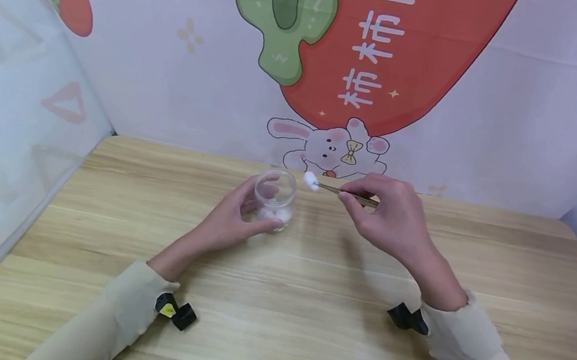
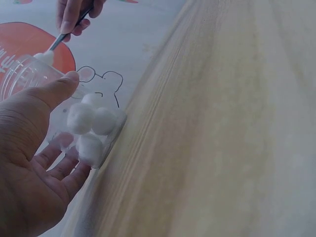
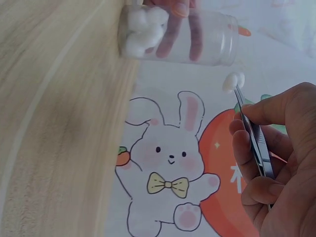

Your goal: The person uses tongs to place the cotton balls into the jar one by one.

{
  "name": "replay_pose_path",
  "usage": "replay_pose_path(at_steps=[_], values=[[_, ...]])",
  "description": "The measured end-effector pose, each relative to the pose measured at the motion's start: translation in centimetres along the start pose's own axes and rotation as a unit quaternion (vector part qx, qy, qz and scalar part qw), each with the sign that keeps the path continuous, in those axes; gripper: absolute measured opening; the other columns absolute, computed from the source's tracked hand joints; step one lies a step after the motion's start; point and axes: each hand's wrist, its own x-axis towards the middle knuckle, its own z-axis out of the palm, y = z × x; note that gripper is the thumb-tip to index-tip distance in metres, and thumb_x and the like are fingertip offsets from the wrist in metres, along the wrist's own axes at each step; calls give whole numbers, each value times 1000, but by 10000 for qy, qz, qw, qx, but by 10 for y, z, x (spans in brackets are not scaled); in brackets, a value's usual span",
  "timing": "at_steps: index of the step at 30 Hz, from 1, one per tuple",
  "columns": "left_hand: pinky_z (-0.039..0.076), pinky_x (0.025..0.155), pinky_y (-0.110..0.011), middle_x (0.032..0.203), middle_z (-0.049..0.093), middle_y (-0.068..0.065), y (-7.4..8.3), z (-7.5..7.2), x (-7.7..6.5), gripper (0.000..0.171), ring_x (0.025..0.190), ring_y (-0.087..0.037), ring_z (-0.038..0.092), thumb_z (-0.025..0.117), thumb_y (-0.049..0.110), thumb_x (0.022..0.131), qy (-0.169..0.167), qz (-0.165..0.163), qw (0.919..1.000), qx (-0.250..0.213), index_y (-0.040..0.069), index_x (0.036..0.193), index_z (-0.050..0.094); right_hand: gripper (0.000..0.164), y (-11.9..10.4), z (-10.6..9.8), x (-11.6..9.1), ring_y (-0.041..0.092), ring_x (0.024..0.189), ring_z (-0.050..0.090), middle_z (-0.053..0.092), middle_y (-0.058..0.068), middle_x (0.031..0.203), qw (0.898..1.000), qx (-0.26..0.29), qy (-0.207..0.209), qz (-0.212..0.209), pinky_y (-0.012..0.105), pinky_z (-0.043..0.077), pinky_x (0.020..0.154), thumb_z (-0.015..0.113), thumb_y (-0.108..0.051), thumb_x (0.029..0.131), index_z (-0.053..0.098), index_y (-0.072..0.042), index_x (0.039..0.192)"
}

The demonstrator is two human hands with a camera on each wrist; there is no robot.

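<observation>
My left hand (image 1: 234, 215) grips a clear, lidless jar (image 1: 274, 196) standing upright on the table, thumb in front and fingers behind. Several white cotton balls (image 2: 91, 121) lie at the jar's bottom. In my right hand (image 1: 395, 215), thumb and fingers pinch metal tweezers (image 3: 254, 138). Their tips hold one cotton ball (image 1: 312, 181), raised in the air just right of the jar's mouth. From the right wrist view, this cotton ball is outside the jar, a little beyond its rim.
A wood-grain table (image 1: 274, 319) lies under both arms. Behind it hangs a pale cloth backdrop (image 1: 162, 73) with a printed rabbit and persimmon. Small black devices are strapped at both sleeve cuffs (image 1: 136, 296).
</observation>
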Motion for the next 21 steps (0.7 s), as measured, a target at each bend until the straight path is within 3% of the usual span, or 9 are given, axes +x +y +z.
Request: replay_pose_path(at_steps=[11, 21], values=[[48, 123, -40, 146, 63, -4, -3, 0, 0, 83, 143, -20, 59, 89, 21, 87, -6, 112, 9999, -94, 30, 157, 45, 9, -15, 3, 5, 10, 81, 70, 80, -1, 93, 9996, 201, -90, -156, 30, 59, 68, 82, -14, 92, 84, -13, 100], [50, 122, -41, 146, 62, -4, 0, 0, 2, 81, 142, -20, 59, 90, 25, 87, -29, 25, 9999, -109, 45, 151, 46, 9, -22, 8, 8, 10, 83, 70, 78, -3, 88, 9996, 142, -157, -193, 29, 54, 65, 82, -14, 92, 84, -14, 101]])
